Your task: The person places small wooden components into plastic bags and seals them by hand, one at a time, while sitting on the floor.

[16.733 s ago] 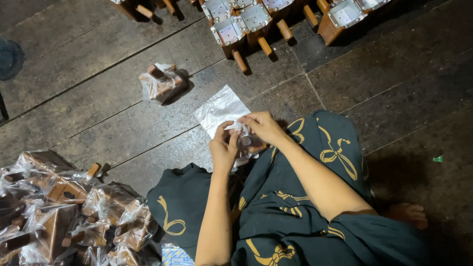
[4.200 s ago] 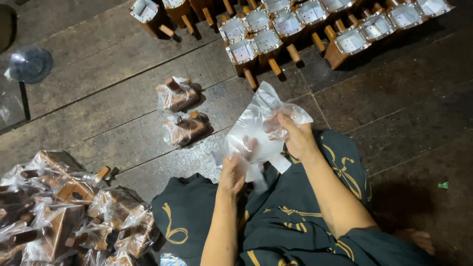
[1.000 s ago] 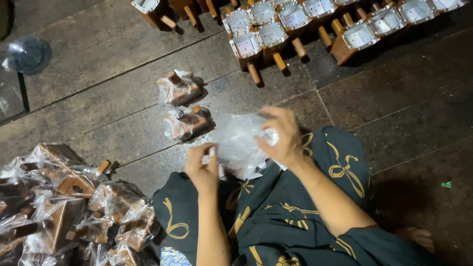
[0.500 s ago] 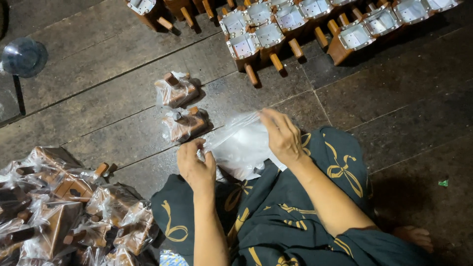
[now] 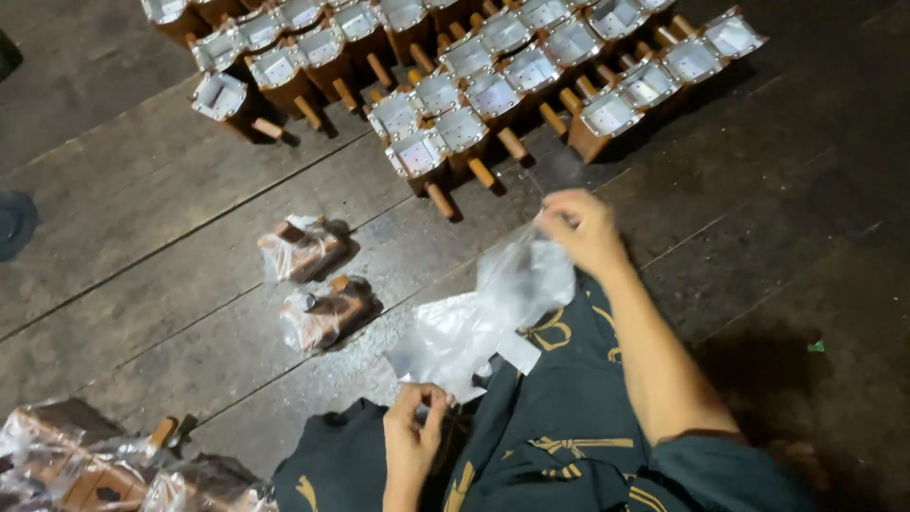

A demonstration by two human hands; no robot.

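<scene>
The right hand (image 5: pixel 580 226) pinches the top of a clear plastic bag (image 5: pixel 483 318). The left hand (image 5: pixel 415 417) pinches its lower corner, fingers closed. Two wrapped wooden pieces (image 5: pixel 318 284) lie nearby on the floor (image 5: pixel 142 246).

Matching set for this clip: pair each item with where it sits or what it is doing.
Items:
1. right hand
2. left hand
3. two bagged wooden pieces
4. unwrapped wooden pieces

Places:
A. in rows at the top of the floor
B. pinching the clear plastic bag's lower end
C. lifting the bag's upper end
D. on the floor, left of the bag

Pairs: 1-C, 2-B, 3-D, 4-A
</scene>
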